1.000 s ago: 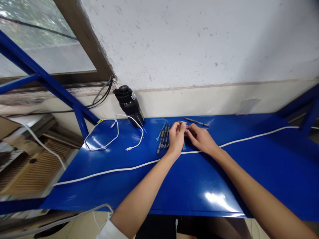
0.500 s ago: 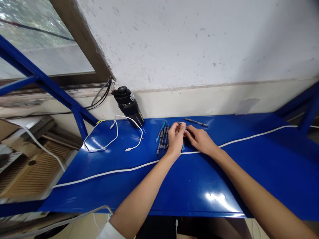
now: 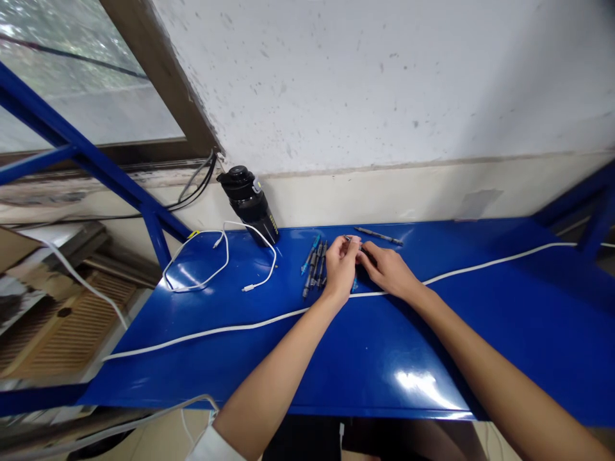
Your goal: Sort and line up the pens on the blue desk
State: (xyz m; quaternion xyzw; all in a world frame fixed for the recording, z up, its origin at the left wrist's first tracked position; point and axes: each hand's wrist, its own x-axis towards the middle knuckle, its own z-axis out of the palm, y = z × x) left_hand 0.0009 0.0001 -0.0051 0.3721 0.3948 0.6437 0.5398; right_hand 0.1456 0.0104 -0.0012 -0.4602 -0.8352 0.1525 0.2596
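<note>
My left hand and my right hand meet above the blue table, fingers closed in pinches around a dark pen, most of which is hidden. To the left of my left hand lies a group of dark pens, side by side, with a light-blue pen at their outer edge. Behind my right hand, one more dark pen rests alone near the wall. A bit of light-blue shows between my wrists; its shape is mostly covered.
A black bottle stands by the wall, left of the pens. A looped white charging cable lies left. Another white cable crosses the blue table and runs under my hands. Blue frame bars rise at the left.
My hands stay together on the pen, with only a very slight finger movement. The whole view has shifted a few pixels; the other pens have not moved.
</note>
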